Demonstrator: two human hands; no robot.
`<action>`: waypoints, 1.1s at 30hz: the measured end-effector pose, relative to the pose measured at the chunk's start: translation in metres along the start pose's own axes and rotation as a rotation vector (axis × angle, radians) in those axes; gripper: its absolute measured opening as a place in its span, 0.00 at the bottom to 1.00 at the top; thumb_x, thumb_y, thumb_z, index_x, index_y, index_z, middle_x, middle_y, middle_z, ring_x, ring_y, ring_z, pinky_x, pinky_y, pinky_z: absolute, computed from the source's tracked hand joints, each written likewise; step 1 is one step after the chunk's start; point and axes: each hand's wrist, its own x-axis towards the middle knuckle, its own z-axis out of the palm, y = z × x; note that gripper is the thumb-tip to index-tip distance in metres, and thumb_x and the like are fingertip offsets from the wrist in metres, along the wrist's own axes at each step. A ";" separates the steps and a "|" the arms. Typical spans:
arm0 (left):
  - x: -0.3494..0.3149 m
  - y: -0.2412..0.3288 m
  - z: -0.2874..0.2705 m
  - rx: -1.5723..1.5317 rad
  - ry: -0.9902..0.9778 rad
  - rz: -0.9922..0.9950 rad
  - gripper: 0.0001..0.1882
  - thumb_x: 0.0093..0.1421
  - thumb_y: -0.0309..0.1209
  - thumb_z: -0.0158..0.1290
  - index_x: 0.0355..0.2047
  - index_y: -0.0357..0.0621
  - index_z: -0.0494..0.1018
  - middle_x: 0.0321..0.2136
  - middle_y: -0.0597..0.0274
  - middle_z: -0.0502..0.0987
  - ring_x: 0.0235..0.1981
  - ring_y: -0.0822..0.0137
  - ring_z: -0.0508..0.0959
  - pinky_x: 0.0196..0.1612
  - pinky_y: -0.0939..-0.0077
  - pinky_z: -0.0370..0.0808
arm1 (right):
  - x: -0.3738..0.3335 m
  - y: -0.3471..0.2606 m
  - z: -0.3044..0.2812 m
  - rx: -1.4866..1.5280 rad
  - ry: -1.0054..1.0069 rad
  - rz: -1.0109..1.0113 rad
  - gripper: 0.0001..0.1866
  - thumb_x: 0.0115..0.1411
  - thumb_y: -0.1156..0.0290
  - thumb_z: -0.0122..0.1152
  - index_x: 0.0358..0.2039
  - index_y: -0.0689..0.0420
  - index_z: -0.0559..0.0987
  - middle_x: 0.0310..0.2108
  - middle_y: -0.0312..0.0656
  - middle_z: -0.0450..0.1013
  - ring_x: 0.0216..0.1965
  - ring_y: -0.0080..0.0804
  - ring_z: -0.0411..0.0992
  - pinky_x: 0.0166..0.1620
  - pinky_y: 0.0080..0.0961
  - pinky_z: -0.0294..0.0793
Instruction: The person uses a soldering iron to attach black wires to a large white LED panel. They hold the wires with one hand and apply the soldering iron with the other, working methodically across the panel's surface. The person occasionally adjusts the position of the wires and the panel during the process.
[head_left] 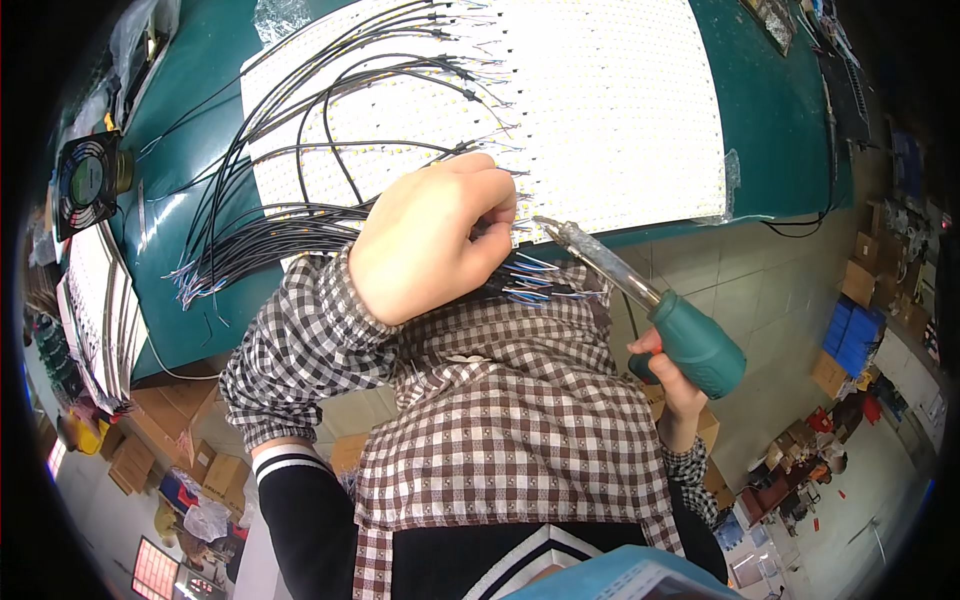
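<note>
My left hand (pixel 430 238) is over the near edge of a white LED board sheet (pixel 620 120), fingers pinched together. A thin wire end (pixel 522 226) shows at its fingertips; the rest of that wire is hidden by the hand. My right hand (pixel 675 378) grips a soldering iron (pixel 700 345) by its green handle. The iron's metal tip points left and rests close to the board's near edge, just right of the pinched fingers. Black cables (pixel 290 235) with stripped coloured ends run under my left wrist, and others fan out over the board's left half.
The board lies on a green table (pixel 775 130). A small black fan (pixel 88 185) stands at the left edge, near a stack of white boards (pixel 100 310). Coloured wire ends (pixel 540 280) hang over the lap of my checked apron. Cardboard boxes (pixel 865 265) stand on the floor beyond.
</note>
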 end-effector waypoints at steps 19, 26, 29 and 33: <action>-0.001 0.000 0.001 0.000 0.007 -0.005 0.02 0.51 0.22 0.54 0.27 0.37 0.73 0.26 0.57 0.73 0.27 0.61 0.79 0.30 0.71 0.74 | 0.009 -0.015 0.009 -0.074 -0.031 -0.082 0.21 0.61 0.62 0.64 0.37 0.72 0.76 0.30 0.52 0.75 0.32 0.41 0.76 0.38 0.36 0.79; -0.004 0.000 -0.003 -0.038 -0.002 0.048 0.03 0.53 0.22 0.56 0.29 0.39 0.74 0.27 0.58 0.74 0.29 0.60 0.77 0.32 0.71 0.74 | 0.006 -0.015 0.008 -0.030 0.003 -0.055 0.21 0.59 0.63 0.66 0.41 0.72 0.75 0.32 0.51 0.77 0.34 0.40 0.78 0.39 0.35 0.80; -0.007 -0.002 -0.001 -0.065 0.018 0.135 0.04 0.54 0.22 0.58 0.30 0.39 0.74 0.27 0.58 0.74 0.29 0.59 0.77 0.32 0.70 0.73 | 0.007 -0.015 0.005 0.073 0.008 -0.047 0.22 0.59 0.68 0.67 0.48 0.71 0.74 0.36 0.50 0.78 0.38 0.39 0.79 0.41 0.33 0.81; -0.006 -0.003 0.000 0.003 0.012 0.165 0.05 0.53 0.22 0.58 0.30 0.40 0.75 0.26 0.58 0.74 0.29 0.57 0.76 0.32 0.69 0.73 | 0.009 -0.013 0.003 0.106 -0.005 -0.070 0.24 0.61 0.68 0.65 0.51 0.71 0.73 0.39 0.52 0.78 0.40 0.42 0.79 0.42 0.35 0.82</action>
